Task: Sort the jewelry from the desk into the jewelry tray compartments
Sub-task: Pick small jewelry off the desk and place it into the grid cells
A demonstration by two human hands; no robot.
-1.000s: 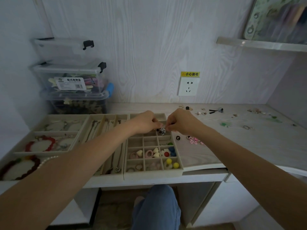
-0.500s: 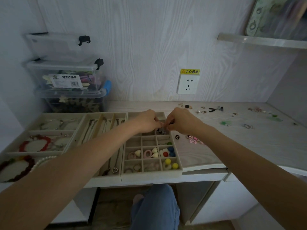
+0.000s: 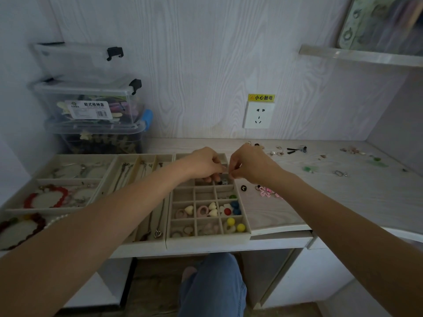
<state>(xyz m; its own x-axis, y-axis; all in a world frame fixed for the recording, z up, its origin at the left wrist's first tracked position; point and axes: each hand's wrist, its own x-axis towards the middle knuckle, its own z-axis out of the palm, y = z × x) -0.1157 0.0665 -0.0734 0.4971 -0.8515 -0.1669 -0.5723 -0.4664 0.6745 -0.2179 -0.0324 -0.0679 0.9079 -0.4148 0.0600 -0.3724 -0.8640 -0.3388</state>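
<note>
Partway: grid tray (image 3: 247, 234) holds many earrings; both hands, left hand (image 3: 204, 164) and right hand (image 3: 247, 165), pinch a small piece together above it; loose earrings (image 3: 280, 152) remain on the desk (image 3: 343, 202).

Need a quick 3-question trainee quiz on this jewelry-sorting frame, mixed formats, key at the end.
1. True or false: both hands, left hand and right hand, are over the far end of the small-grid tray.
2. Multiple choice: the two yellow beads lie in which part of that tray? A) nearest row, right compartment B) far row, left compartment C) on the desk
3. Fill in: the pink flower piece lies on the desk to the ____ of the tray.

Key: 1 true; 2 A; 3 right.
</note>
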